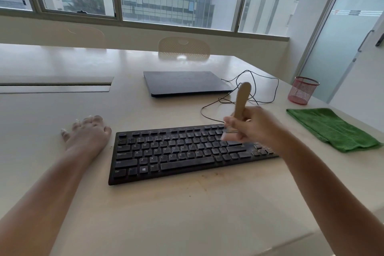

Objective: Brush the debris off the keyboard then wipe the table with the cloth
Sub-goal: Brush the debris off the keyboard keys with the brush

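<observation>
A black keyboard [166,151] lies on the white table [187,214], dusty, with brown specks of debris on the table just in front of it. My right hand [249,127] grips a wooden-handled brush [242,97] over the keyboard's upper right keys, handle pointing up, bristles blurred against the keys. My left hand [87,133] rests flat on the table just left of the keyboard, fingers spread. A folded green cloth [332,129] lies on the table to the right of the keyboard.
A shut dark laptop [185,83] lies behind the keyboard, with a looping black cable [257,89] beside it. A red mesh cup [302,90] stands at the far right. A pale chair [184,48] stands beyond the table under the windows.
</observation>
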